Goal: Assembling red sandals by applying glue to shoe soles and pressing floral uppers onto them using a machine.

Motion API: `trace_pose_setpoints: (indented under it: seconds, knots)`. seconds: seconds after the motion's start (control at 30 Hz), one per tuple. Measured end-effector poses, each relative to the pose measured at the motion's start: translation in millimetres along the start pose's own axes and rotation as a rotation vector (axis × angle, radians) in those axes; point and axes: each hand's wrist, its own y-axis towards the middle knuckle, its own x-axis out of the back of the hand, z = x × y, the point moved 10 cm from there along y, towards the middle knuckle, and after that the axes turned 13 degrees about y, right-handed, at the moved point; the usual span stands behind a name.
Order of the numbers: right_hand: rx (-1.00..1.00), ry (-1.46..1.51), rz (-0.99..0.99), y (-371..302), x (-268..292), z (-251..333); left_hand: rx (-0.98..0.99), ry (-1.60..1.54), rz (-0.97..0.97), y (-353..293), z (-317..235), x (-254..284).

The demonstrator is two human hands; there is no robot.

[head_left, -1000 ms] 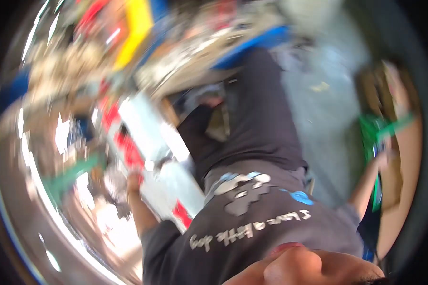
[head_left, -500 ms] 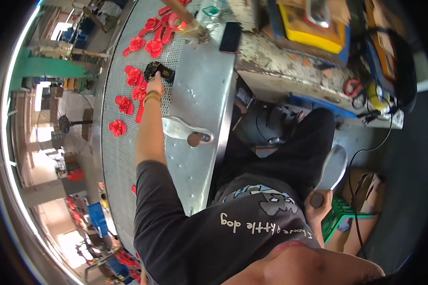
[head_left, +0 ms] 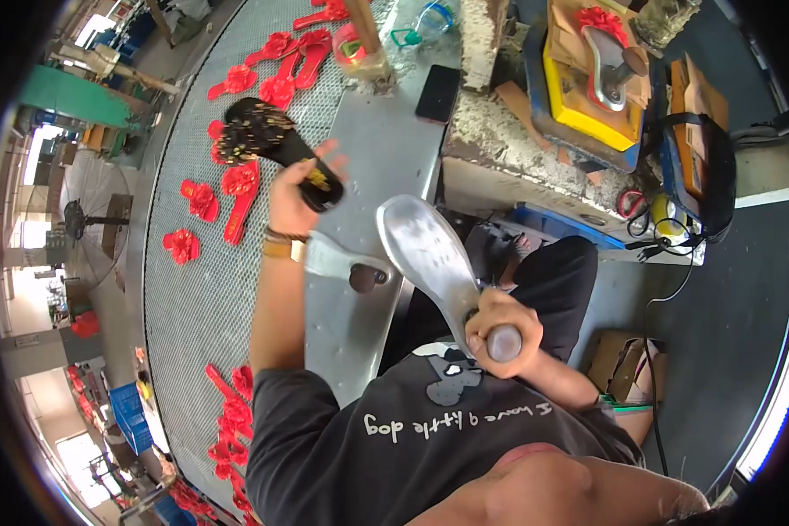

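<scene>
My left hand grips the heel end of a black slipper, whose strap carries a black-and-gold frill. It is held above the edge of the mesh belt, tilted, insole showing. In my right hand is the round handle of a shiny, foot-shaped metal last, its broad end pointing up and left in front of my chest. A second metal last lies on the steel ledge, partly behind my left wrist. Red slippers with flower straps rest on the belt around my left hand.
The mesh belt runs along my left, with more red slippers nearer me. A phone lies on the ledge. To the right, a worn bench bears a yellow block under another last, with red scissors and cables nearby.
The black slipper has been lifted off the belt and brought nearer in my left hand. My right hand has swung the metal last up and left from beside my leg.
</scene>
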Motion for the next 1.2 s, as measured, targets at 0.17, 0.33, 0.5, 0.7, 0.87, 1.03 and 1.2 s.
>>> trace_pose_setpoints:
  seconds: [0.17,0.33,0.5,0.7,0.87,1.03,1.2]
  knots:
    - [0.072,0.1,0.058,33,-25,3,-0.007,-0.221,0.236,-82,52,-87]
    - [0.206,-0.045,-0.007,51,-10,0,-0.044,-0.095,0.299,-124,104,-152]
    - [-0.069,-0.554,-0.154,3,33,-20,-0.057,0.078,0.215,-129,111,-182]
    - [-0.399,-0.095,-0.545,-58,133,-35,-0.333,0.52,0.763,-150,125,-282]
    - [-0.14,0.015,-1.033,-47,198,33,-0.943,0.951,0.3,-31,10,-388]
    - [-0.122,-0.106,-1.088,-6,239,30,-1.01,1.319,0.02,85,49,-469]
    - [-0.176,-0.341,-1.099,18,266,35,-0.697,1.109,0.379,63,44,-433]
